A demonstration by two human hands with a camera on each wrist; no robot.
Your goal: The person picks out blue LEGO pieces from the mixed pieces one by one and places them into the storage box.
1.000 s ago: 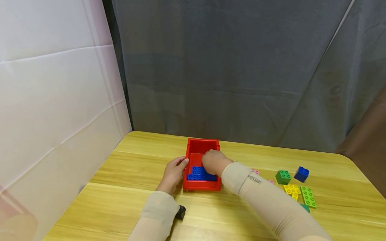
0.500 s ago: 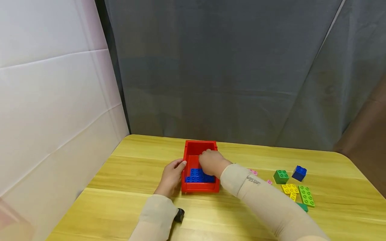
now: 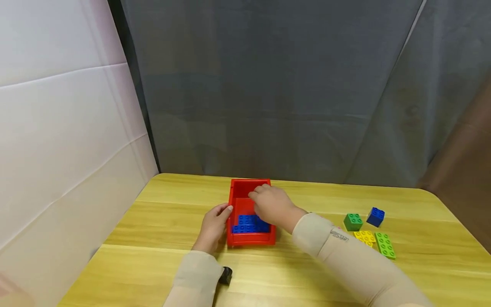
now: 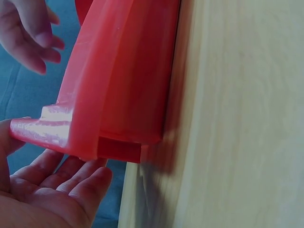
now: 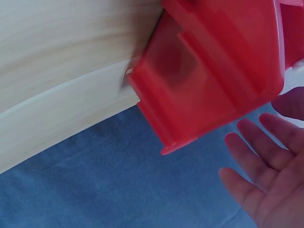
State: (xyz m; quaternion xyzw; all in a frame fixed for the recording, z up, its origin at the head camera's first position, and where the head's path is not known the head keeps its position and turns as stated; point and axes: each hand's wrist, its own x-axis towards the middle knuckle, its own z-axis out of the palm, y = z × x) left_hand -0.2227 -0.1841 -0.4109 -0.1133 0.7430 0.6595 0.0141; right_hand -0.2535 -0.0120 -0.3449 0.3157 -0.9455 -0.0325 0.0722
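Observation:
A red plastic bin stands on the table with several blue studded bricks in its near end. At its left side, my left hand pinches the rim; in the left wrist view the thumb lies over the rim and the fingers are on the outer side. My right hand is above the bin's right part and hides some of the bricks. Its fingers are spread and fairly straight in the right wrist view, with nothing seen between them.
To the right on the table lie a green brick, a blue brick, yellow bricks and a lime green brick. My right sleeve covers part of this group. A grey curtain hangs behind.
My right hand has lifted and its fingers have loosened above the bin, with the forearm shifting right over the loose bricks. The left hand keeps its hold on the rim.

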